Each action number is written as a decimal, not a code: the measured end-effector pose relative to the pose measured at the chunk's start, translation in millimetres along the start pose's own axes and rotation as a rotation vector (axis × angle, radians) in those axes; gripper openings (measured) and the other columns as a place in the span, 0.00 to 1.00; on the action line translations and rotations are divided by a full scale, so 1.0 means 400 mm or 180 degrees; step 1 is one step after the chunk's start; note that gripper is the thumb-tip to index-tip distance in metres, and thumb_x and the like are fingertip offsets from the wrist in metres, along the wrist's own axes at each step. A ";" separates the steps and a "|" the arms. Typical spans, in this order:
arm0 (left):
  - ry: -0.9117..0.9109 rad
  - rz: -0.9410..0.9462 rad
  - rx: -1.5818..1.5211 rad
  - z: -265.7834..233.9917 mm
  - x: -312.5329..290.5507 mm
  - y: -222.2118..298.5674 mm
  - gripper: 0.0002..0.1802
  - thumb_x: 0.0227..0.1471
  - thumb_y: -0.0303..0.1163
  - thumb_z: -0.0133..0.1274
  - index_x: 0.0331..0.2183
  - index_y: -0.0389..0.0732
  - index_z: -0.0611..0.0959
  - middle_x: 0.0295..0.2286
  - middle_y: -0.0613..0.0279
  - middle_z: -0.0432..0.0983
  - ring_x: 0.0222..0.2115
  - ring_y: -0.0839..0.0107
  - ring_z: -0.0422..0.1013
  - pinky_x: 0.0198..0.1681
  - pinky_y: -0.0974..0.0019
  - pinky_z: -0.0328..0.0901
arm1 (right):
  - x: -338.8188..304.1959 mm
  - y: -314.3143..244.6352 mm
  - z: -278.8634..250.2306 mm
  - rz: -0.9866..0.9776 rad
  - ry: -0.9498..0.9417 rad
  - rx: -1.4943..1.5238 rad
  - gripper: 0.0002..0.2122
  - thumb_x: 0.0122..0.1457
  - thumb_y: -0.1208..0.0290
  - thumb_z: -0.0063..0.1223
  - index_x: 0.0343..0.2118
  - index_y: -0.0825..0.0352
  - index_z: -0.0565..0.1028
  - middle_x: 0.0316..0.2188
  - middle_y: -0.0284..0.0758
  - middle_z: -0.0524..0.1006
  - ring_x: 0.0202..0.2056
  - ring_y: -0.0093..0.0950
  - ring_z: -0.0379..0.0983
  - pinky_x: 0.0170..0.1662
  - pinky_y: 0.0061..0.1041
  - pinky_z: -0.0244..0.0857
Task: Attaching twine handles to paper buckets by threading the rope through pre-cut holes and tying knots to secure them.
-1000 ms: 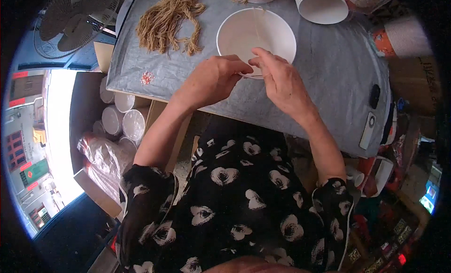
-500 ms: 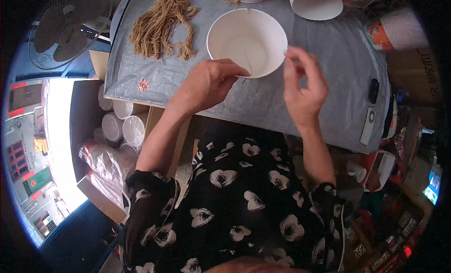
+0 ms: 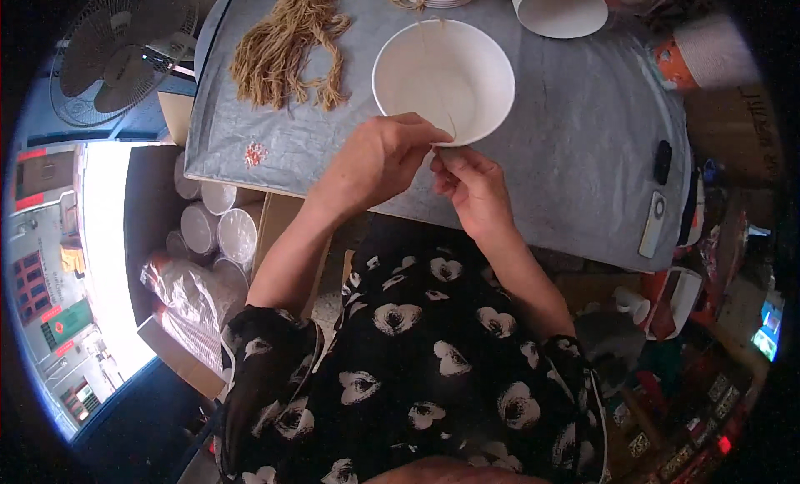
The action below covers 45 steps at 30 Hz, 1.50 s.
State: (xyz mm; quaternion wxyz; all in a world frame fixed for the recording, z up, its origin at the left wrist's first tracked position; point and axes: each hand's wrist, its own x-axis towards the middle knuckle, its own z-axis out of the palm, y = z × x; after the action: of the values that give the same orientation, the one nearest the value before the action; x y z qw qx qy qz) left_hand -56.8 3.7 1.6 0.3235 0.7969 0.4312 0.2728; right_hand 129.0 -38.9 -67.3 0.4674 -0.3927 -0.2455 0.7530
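A white paper bowl point(image 3: 493, 76) sits tilted at the table's near side, its mouth toward me. At its near rim my left hand point(image 3: 371, 163) is closed, thumb and fingers pinching the edge. A thin twine strand point(image 3: 451, 122) rises from that pinch into the bowl. Another short strand point(image 3: 422, 36) lies over the far rim. Just below the near rim, close against the left fingertips, my right hand point(image 3: 477, 192) is closed in a pinch; what lies between its fingers is hidden.
Brown twine point(image 3: 287, 55) lies in a bundle at the back left, near small red-and-white bits point(image 3: 256, 155). Stacked white bowls point(image 3: 560, 11) stand at the back right. A white remote point(image 3: 652, 224) and a black object point(image 3: 662, 162) lie by the right edge. A fan point(image 3: 121, 59) stands left.
My right hand has left the bowl's right side and moved left and down to the near rim, beside my left hand. The bowl has shifted slightly right and toward me.
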 end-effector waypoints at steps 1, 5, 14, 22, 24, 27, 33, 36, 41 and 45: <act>0.0012 0.0029 -0.0023 -0.001 -0.001 0.000 0.14 0.50 0.19 0.55 0.40 0.39 0.85 0.34 0.54 0.81 0.33 0.59 0.80 0.34 0.63 0.73 | -0.002 0.001 -0.007 -0.0028 0.0010 -0.0097 0.12 0.63 0.66 0.54 0.43 0.70 0.78 0.34 0.34 0.80 0.29 0.19 0.73 0.34 0.20 0.68; -0.0120 -0.0026 -0.0267 -0.017 -0.004 0.003 0.10 0.53 0.25 0.59 0.39 0.39 0.85 0.33 0.54 0.81 0.32 0.61 0.80 0.33 0.65 0.72 | -0.050 -0.076 0.001 -0.0348 0.0211 -0.1619 0.09 0.62 0.70 0.57 0.38 0.71 0.78 0.29 0.32 0.79 0.28 0.17 0.73 0.34 0.19 0.68; -0.0654 -0.0742 -0.1322 -0.045 0.066 -0.028 0.10 0.54 0.34 0.61 0.33 0.37 0.87 0.26 0.61 0.82 0.24 0.72 0.79 0.27 0.70 0.70 | -0.002 -0.284 0.050 -0.2077 -0.0420 -0.3562 0.03 0.60 0.77 0.56 0.35 0.71 0.76 0.29 0.30 0.76 0.31 0.19 0.71 0.37 0.20 0.66; -0.0556 -0.1052 -0.2425 -0.106 0.067 0.006 0.13 0.60 0.36 0.56 0.39 0.34 0.82 0.32 0.64 0.81 0.23 0.79 0.75 0.27 0.75 0.68 | 0.031 -0.273 0.041 -0.1661 -0.0585 -0.3579 0.02 0.60 0.79 0.55 0.33 0.71 0.75 0.32 0.30 0.76 0.32 0.19 0.71 0.38 0.20 0.66; -0.0165 -0.0676 -0.2390 -0.118 0.067 0.045 0.14 0.62 0.37 0.54 0.40 0.34 0.81 0.33 0.64 0.81 0.24 0.80 0.75 0.28 0.76 0.68 | 0.022 -0.269 0.053 -0.1664 -0.0480 -0.3595 0.02 0.58 0.80 0.56 0.33 0.70 0.75 0.32 0.30 0.77 0.32 0.19 0.72 0.37 0.21 0.67; 0.0149 -0.0380 -0.1702 -0.113 0.064 0.049 0.15 0.63 0.38 0.51 0.41 0.35 0.81 0.33 0.64 0.80 0.28 0.77 0.74 0.31 0.73 0.67 | -0.005 -0.284 0.100 -0.1933 -0.0460 -0.3951 0.04 0.57 0.79 0.58 0.33 0.69 0.75 0.31 0.34 0.77 0.30 0.26 0.74 0.33 0.24 0.68; 0.0835 0.0451 -0.1218 -0.084 0.042 0.030 0.16 0.66 0.38 0.46 0.44 0.36 0.80 0.34 0.66 0.77 0.30 0.80 0.71 0.32 0.73 0.66 | -0.030 -0.334 0.211 -0.2654 -0.0693 -0.4372 0.05 0.56 0.76 0.59 0.33 0.68 0.75 0.32 0.36 0.76 0.32 0.38 0.77 0.34 0.31 0.70; 0.0512 -0.0694 -0.2404 -0.052 -0.004 0.037 0.18 0.68 0.44 0.40 0.41 0.42 0.78 0.29 0.66 0.78 0.24 0.84 0.69 0.20 0.77 0.62 | -0.005 -0.353 0.241 -0.2669 -0.0899 -0.4217 0.05 0.57 0.75 0.58 0.33 0.68 0.74 0.33 0.37 0.76 0.34 0.40 0.77 0.36 0.32 0.70; 0.0541 -0.0469 -0.3011 -0.020 -0.005 0.020 0.20 0.69 0.47 0.37 0.38 0.44 0.77 0.22 0.69 0.76 0.21 0.85 0.67 0.18 0.80 0.57 | 0.067 -0.367 0.216 -0.1664 -0.1242 -0.3903 0.06 0.63 0.77 0.49 0.40 0.71 0.74 0.40 0.34 0.76 0.32 0.19 0.72 0.35 0.19 0.68; 0.0065 -0.0289 -0.3070 -0.059 0.035 -0.038 0.20 0.68 0.46 0.40 0.39 0.41 0.80 0.18 0.73 0.70 0.18 0.85 0.63 0.20 0.79 0.56 | 0.085 -0.373 0.203 -0.0757 -0.1122 -0.3427 0.07 0.65 0.72 0.47 0.33 0.69 0.71 0.24 0.29 0.74 0.23 0.16 0.69 0.28 0.21 0.66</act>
State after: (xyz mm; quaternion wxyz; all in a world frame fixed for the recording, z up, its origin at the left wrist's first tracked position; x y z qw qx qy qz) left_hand -74.6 28.6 7.6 0.6634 0.5337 0.2931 0.4350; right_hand 130.0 57.3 76.6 0.2351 -0.4135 -0.7107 0.5183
